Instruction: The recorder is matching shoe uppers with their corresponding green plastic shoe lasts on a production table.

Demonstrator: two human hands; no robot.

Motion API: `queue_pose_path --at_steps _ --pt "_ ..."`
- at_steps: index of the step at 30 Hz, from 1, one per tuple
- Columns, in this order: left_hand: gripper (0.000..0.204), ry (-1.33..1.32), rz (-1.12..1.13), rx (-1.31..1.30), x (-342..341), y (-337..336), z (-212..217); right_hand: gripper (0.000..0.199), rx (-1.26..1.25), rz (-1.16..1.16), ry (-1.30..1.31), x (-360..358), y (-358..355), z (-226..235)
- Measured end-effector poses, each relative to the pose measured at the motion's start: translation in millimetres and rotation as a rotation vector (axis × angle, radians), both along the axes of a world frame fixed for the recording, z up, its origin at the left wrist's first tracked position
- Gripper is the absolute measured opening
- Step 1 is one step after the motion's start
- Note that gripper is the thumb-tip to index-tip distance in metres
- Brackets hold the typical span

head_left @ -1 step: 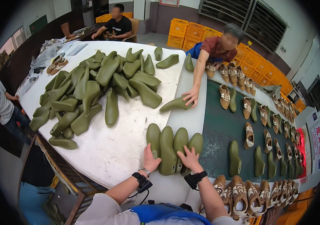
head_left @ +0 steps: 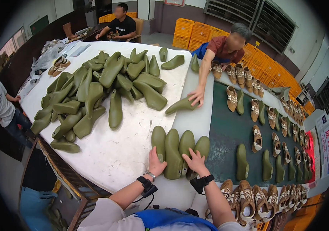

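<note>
Several green shoe lasts [head_left: 173, 150] stand side by side in a row on the pale table strip in front of me. My left hand [head_left: 157, 164] grips the leftmost last [head_left: 158, 136], its thumb toward the row. At the right end, my right hand [head_left: 195, 161] has its fingers curled over the last two, partly covering the rightmost last [head_left: 202, 145]. Just beyond the row, a co-worker's hand [head_left: 196, 97] rests on another green last [head_left: 180, 106] lying on its side.
A heap of green lasts [head_left: 110, 73] covers the white table [head_left: 141, 134] to the left. Brown-and-white sneakers [head_left: 257, 138] and lasts line the dark green conveyor belt [head_left: 226, 134] on the right. More sneakers [head_left: 246, 200] stand along its near edge. Orange crates [head_left: 183, 29] are stacked behind.
</note>
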State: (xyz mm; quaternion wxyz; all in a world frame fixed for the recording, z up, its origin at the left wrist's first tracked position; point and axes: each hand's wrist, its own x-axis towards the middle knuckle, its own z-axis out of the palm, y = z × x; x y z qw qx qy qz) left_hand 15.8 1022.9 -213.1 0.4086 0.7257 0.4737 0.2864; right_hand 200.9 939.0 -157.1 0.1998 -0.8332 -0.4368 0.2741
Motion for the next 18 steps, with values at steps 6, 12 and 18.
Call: queue_pose_path --at_steps 6,12,18 --pt "0.086 -0.069 -0.075 -0.009 12.5 8.0 0.5 0.079 -0.208 0.104 -0.108 1.2 10.6 1.0" --pt "0.088 -0.020 -0.044 -0.031 14.0 3.3 0.1 0.073 -0.139 0.152 -0.179 -13.6 4.8 21.2" --pt "0.088 -0.033 -0.080 0.027 -2.0 -30.7 -0.5 0.074 -0.141 0.211 -0.189 -17.3 -20.9 20.7"
